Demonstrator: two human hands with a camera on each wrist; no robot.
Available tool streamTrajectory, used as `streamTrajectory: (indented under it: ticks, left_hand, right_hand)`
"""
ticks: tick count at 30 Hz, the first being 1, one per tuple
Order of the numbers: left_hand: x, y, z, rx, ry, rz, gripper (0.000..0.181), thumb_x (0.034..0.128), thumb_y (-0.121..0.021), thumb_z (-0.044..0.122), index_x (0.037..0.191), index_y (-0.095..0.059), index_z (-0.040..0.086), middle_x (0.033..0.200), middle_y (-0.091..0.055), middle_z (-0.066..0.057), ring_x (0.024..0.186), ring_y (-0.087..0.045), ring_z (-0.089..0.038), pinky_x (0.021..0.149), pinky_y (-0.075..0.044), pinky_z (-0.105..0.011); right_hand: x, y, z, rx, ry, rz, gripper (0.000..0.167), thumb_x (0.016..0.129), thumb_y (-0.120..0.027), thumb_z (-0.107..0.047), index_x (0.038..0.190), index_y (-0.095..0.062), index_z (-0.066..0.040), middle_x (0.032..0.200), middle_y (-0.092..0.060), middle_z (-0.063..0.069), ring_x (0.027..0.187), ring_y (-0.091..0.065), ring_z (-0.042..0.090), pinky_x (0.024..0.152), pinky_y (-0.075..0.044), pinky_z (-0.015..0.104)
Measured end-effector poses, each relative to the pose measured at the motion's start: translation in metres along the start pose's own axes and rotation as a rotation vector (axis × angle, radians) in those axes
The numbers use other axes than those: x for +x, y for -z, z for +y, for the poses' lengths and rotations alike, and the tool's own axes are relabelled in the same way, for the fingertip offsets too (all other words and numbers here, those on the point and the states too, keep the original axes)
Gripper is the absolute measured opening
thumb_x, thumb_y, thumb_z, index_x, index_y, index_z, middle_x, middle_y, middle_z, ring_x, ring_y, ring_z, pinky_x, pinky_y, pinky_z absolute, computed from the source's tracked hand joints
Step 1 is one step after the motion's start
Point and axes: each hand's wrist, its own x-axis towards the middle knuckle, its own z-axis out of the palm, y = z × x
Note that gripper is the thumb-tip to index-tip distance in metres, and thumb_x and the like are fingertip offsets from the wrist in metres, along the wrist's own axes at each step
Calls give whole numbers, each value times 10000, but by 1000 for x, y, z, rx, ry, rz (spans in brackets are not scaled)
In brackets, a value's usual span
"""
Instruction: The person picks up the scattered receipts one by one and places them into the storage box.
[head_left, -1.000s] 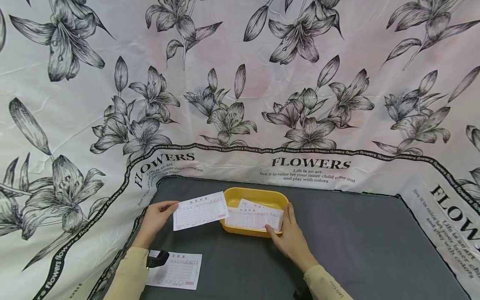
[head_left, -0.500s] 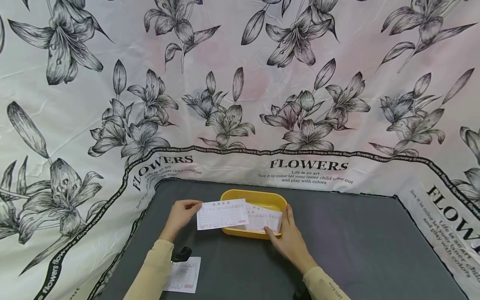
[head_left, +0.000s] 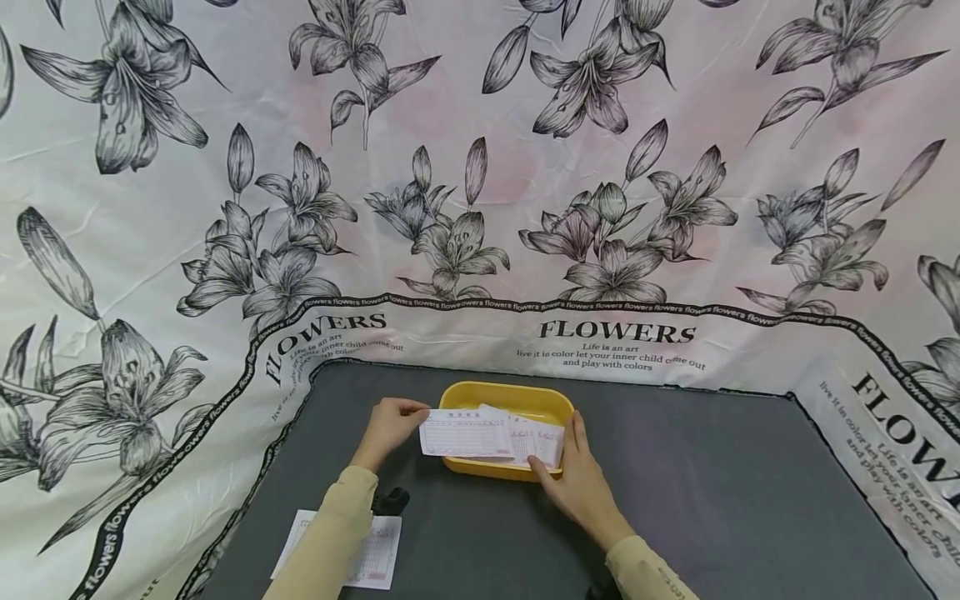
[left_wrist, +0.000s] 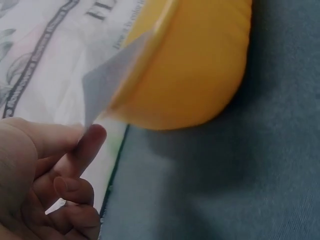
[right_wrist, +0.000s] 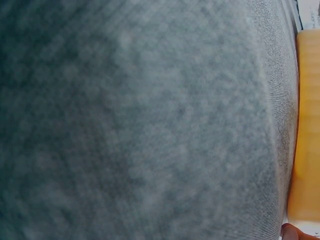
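Note:
My left hand (head_left: 387, 432) pinches a white printed form (head_left: 463, 435) by its upper left corner, between thumb and finger. This form reaches over the left part of a yellow plastic tray (head_left: 528, 403), covering some of the several similar forms (head_left: 544, 443) inside. In the left wrist view the held form (left_wrist: 107, 82) bends up beside the tray wall (left_wrist: 195, 75). My right hand (head_left: 581, 482) holds the tray's right near corner, thumb at the near rim and fingers along the right side. Only a fingertip (right_wrist: 294, 233) shows in the right wrist view.
More printed forms (head_left: 382, 552) lie on the dark grey table (head_left: 712, 492) at the near left, partly under my left sleeve (head_left: 330, 533). A white cloth with flower drawings (head_left: 465, 250) rises behind the table and along its sides.
My left hand has carried the form rightward, from beside the tray to over its left part. The right hand and the tray have stayed in place.

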Motion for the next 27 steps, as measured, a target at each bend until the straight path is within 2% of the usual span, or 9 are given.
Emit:
streamTrajectory:
  ticks: [5,13,23,27]
  left_hand:
    - [6,-8,7,46,-8,-11,173,1008,-733,153,1093,-838,45,1030,-804,-85,936,-726,-223,825,-599,-431]
    - [11,-13,31,166,7,-5,172,1017,-729,173,1110,-839,79,1032,-799,-61,886,-713,-189,802,-606,-415]
    - [13,-34,48,371,-68,-64,170,1011,-746,183,1105,-839,76,1050,-797,-71,905,-742,-217,805,-626,-419]
    - [15,-42,54,461,-118,-82,175,1010,-747,184,1109,-840,73,1061,-802,-75,921,-756,-234,825,-632,-433]
  right_hand:
    - [0,-1,0,1,4,4,1082,1003,-630,-615,1646,-149,111,1765,-60,244,1445,-474,495,1075,-496,603]
    - [0,-1,0,-3,15,12,1074,1002,-643,-597,1640,-161,120,1756,-97,263,1441,-479,496,1077,-495,602]
    - [-1,-3,0,-7,19,19,1069,1001,-644,-592,1631,-177,134,1752,-107,270,1434,-487,497,1079,-495,598]
    - [0,-2,0,-9,16,21,1068,1001,-650,-585,1634,-170,128,1753,-102,269,1436,-485,496,1082,-493,596]
